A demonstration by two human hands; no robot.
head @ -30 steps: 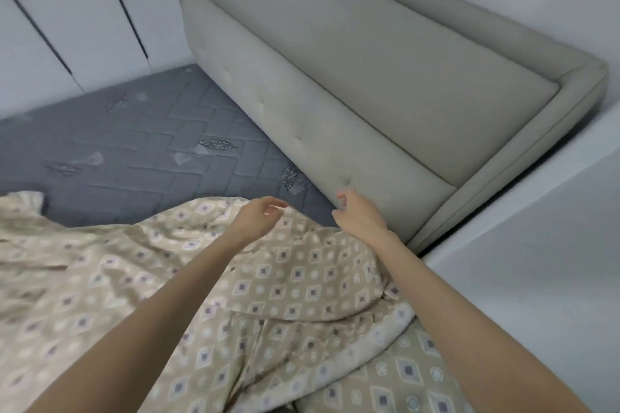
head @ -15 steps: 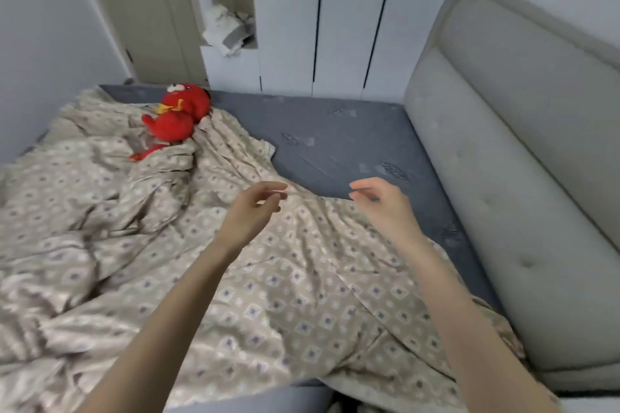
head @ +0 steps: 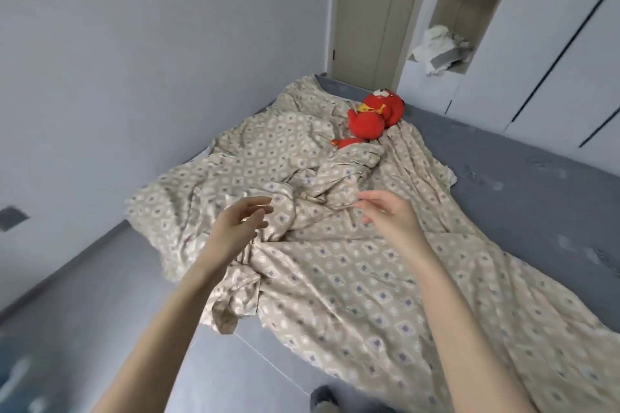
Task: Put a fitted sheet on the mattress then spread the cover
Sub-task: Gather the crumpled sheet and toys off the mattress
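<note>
A beige sheet with a small diamond print [head: 352, 278] lies crumpled across the grey mattress [head: 536, 198]. It is bunched in the middle, and one corner hangs over the near edge. My left hand [head: 240, 228] hovers above the bunched folds with relaxed, slightly spread fingers and holds nothing. My right hand [head: 389, 214] hovers a little to the right, fingers loosely extended, also empty. Bare mattress shows on the right side and along the far edge.
A red plush toy [head: 372, 119] lies on the sheet near the far end. A closed door [head: 375, 10] and an open shelf niche with crumpled white cloth [head: 439, 47] stand beyond the bed. White wardrobe panels [head: 553, 54] run along the right. Grey floor [head: 84, 295] lies to the left.
The view has swung left from the headboard to the foot of the bed. Both hands let go of the sheet's edge and now hover empty over its crumpled middle.
</note>
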